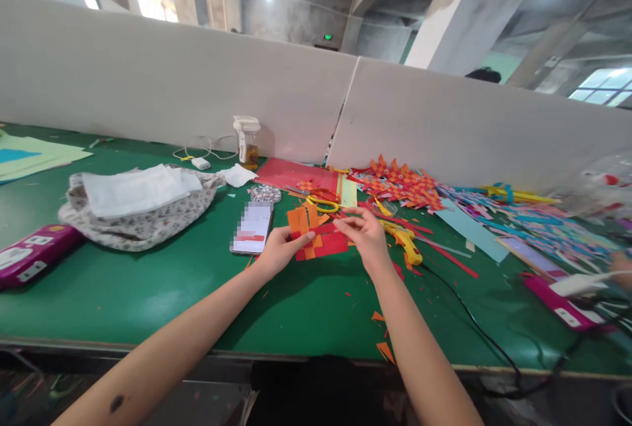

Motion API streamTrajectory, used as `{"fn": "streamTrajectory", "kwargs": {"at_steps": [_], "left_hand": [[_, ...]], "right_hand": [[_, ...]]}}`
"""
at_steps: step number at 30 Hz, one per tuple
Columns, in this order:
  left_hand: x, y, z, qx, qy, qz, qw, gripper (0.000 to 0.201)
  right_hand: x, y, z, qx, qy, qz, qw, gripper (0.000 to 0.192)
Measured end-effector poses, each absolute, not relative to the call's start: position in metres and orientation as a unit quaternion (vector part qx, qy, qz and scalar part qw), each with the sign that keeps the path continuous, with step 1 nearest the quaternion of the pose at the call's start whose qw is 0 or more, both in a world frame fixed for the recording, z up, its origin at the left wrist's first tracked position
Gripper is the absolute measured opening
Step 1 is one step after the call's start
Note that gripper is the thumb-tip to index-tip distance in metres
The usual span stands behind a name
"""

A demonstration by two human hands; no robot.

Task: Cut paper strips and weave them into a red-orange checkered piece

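— Tabletop point(123, 294) first: what room is left on it?

— A wide bare green stretch is seen between the near edge and the woven paper piece point(316, 236), and more to the left of it below the cloth bag point(141, 215). The far edge is closed off by grey partition boards point(197, 83). The right side is crowded with finished woven pieces point(399, 186) and loose coloured strips point(533, 225).

— And the worked piece itself?

— It is laid flat near the middle of the tabletop, red with orange strips, just right of a phone point(253, 227) and near the yellow-handled scissors point(323, 201). A yellow glue gun point(405, 243) is seen just right of the hands, its black cable point(474, 327) trailed over the near edge.

— The hands?

— The left hand point(281, 249) is rested on the piece's left edge, fingers bent onto the paper, pressing rather than clasping. The right hand point(364, 234) is held over the right edge, its grip pinched at the fingertips; whether a strip is caught there cannot be told.

— What is cut off or unclear?

— A pink case point(34, 251) is cut by the left border, another pink case point(563, 304) partly covered at right. The phone screen is blurred. Small orange scraps point(384, 348) are scattered by the near edge.
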State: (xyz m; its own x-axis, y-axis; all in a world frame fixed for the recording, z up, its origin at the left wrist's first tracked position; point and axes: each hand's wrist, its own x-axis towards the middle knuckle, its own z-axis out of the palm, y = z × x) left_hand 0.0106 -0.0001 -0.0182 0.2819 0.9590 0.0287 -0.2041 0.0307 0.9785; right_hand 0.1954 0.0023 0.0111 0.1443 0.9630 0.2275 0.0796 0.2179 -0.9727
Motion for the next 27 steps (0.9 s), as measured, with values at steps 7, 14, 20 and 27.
{"fn": "streamTrajectory", "kwargs": {"at_steps": [7,14,20,27], "left_hand": [[0.01,0.0,-0.02,0.535,0.37,0.473,0.595,0.049],[0.012,0.001,-0.022,0.533,0.371,0.465,0.602,0.048],[0.011,0.001,-0.025,0.582,0.354,0.448,0.579,0.042],[0.009,0.002,-0.022,0.535,0.399,0.484,0.566,0.045]], "right_hand": [[0.185,0.0,0.01,-0.458,-0.588,0.42,0.518,0.055],[0.186,0.002,0.014,-0.479,-0.477,0.367,0.639,0.039],[0.179,-0.001,0.014,-0.458,-0.564,0.421,0.542,0.044],[0.196,0.007,0.014,-0.481,-0.37,0.375,0.701,0.035]]}}
